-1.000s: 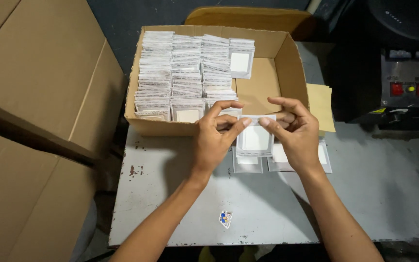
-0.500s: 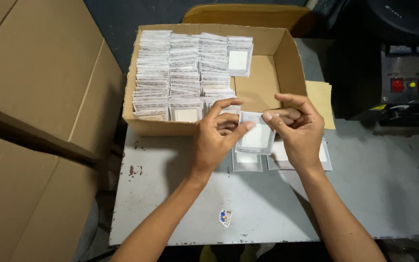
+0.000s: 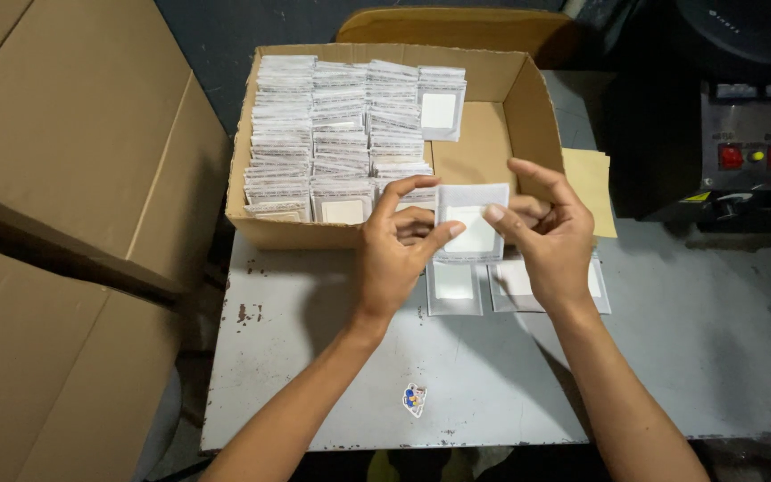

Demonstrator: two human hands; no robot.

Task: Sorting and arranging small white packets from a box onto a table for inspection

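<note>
since half a second ago both hands have lifted a little and the packet between them now faces the camera, its white square insert plain to see, where earlier it was turned more edge-on and half hidden by the fingers.

left hand (image 3: 396,259) grasps the flat grey packet (image 3: 472,223) by its left edge, thumb in front and fingers curled behind. right hand (image 3: 548,239) pinches the right edge, thumb on the face of the packet and the upper fingers spread loose above it. so the grip is a two-handed one, clenched on the packet from either side, and the packet hangs upright in the air between the two grips.

just below the grip, on the worn grey tabletop (image 3: 332,375), lie more packets of the same kind (image 3: 455,287), flat and side by side, some partly covered by the right wrist. just beyond the grip stands an open cardboard box (image 3: 528,98), its left and middle parts filled with rows of stacked packets (image 3: 336,134), its right part mostly bare. a small coloured sticker (image 3: 414,400) sits on the tabletop nearer the person than the grip. well to the left of the grip are large closed cartons (image 3: 73,178); well to the right, a dark machine with red buttons (image 3: 751,156).
</note>
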